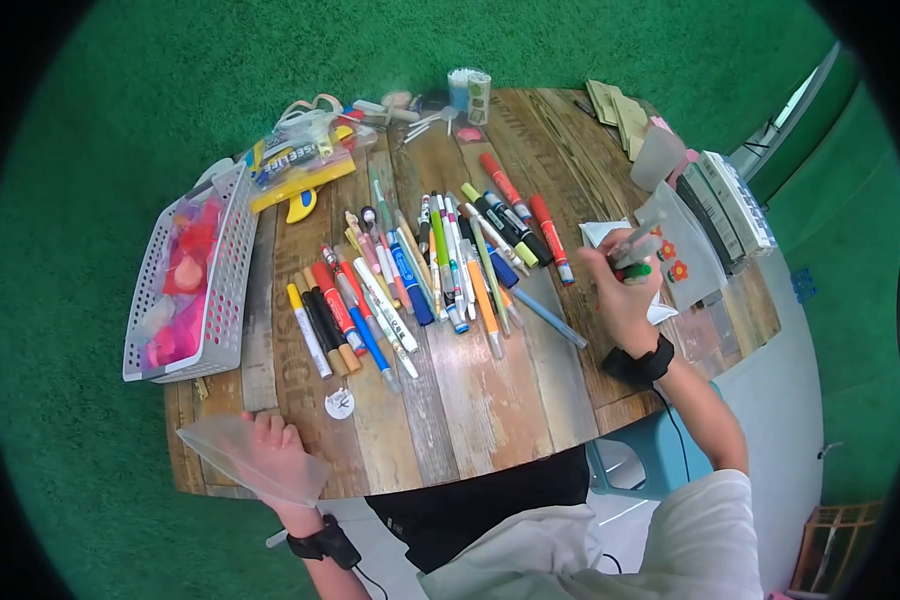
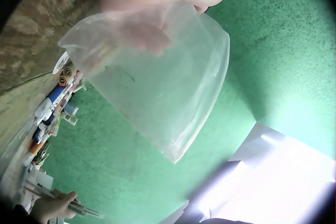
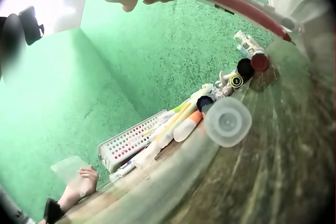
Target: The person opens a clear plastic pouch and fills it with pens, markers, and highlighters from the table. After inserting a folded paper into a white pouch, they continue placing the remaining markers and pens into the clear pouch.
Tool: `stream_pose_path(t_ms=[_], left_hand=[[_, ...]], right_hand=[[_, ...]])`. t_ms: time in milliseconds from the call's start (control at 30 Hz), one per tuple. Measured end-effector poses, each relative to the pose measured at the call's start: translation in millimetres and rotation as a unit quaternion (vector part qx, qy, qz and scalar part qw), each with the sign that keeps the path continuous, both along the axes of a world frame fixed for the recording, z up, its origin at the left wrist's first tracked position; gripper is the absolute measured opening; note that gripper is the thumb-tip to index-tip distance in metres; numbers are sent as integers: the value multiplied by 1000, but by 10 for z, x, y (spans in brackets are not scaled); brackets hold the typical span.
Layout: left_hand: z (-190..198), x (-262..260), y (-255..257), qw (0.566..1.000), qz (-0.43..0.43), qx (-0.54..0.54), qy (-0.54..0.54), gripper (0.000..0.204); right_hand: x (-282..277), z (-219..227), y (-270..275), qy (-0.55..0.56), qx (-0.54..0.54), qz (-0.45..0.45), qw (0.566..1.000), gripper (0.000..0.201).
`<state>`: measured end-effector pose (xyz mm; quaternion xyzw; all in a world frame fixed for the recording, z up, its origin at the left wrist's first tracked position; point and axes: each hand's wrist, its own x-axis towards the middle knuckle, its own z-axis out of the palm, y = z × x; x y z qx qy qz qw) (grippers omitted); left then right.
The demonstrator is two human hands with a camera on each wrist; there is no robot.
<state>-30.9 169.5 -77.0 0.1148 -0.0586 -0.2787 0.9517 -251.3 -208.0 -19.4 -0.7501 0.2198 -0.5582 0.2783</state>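
Looking cloudy and see-through, the plastic pouch (image 2: 163,90) tapers.

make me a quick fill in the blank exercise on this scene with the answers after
The translucent plastic pouch is held in the person's ____ hand. The right hand grips several ____. The carpet beyond the wooden table is ____ in colour.

Missing words: left; pens; green.
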Motion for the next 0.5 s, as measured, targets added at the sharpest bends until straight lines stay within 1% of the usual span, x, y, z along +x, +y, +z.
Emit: stream_pose_path(t_ms=[67, 133, 167, 200, 233, 267, 300, 333, 400, 433, 467, 500], left_hand=[[40, -35, -17, 1000, 8, 1, 15, 38], [59, -53, -29, 999, 15, -1, 32, 38], [48, -48, -27, 1000, 15, -2, 26, 38], [40, -46, -25, 1000, 15, -3, 21, 38], [41, -49, -27, 1000, 13, -4, 26, 38], [51, -48, -30, 999, 21, 5, 40, 39], [62, -44, -33, 998, 27, 14, 53, 39], [72, -45, -33, 998, 22, 14, 57, 39], [69, -34, -33, 998, 24, 8, 59, 39], [35, -16, -25, 998, 20, 5, 62, 39], [0, 7, 0, 1000, 4, 0, 31, 37], [-23, 27, 16, 1000, -12, -5, -1, 36]], right_hand=[[14, 13, -5, -2, -11, 11, 1000, 29], [-8, 28, -71, 31, -59, 14, 998, 30], [9, 90, -132, 16, -120, 5, 993, 26], [18, 172, -161, 20, -123, 3, 992, 26], [28, 269, -169, -81, 57, 57, 993, 23], [41, 346, -179, -181, 236, 106, 949, 20], [72, 394, -201, -225, 264, 118, 931, 17], [82, 385, -212, -222, 262, 112, 932, 17], [80, 306, -249, -171, 261, 56, 948, 18], [55, 235, -263, -135, 257, 52, 956, 21], [42, 179, -273, -133, 255, 48, 956, 21], [36, 125, -275, -105, 236, 37, 965, 23]])
